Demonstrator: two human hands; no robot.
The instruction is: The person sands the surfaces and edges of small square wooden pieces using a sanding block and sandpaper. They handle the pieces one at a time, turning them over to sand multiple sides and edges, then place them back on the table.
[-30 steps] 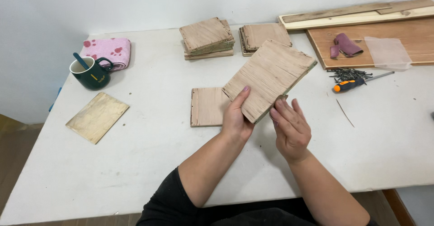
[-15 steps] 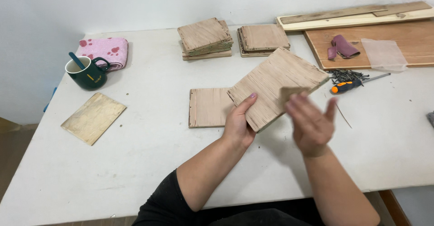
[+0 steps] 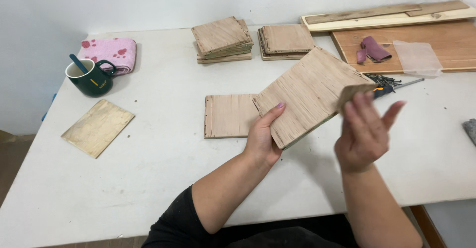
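My left hand (image 3: 264, 138) grips a square plywood panel (image 3: 306, 92) by its near left corner and holds it tilted above the white table (image 3: 163, 163). My right hand (image 3: 363, 135) is raised at the panel's right edge, pinching a small brown piece of sandpaper (image 3: 353, 92) between thumb and fingers. Another plywood panel (image 3: 229, 115) lies flat on the table, partly under the held one.
Two stacks of plywood panels (image 3: 223, 39) (image 3: 285, 40) sit at the back. Long boards (image 3: 396, 17), a purple cloth (image 3: 373, 48), screws and a screwdriver (image 3: 391, 85) lie at the right. A green mug (image 3: 90, 77), a pink towel (image 3: 109, 52) and a pale panel (image 3: 97, 127) are at the left.
My right hand lifted off the panel's near edge and rose to its right side with the sandpaper piece. The panel stays in my left hand.
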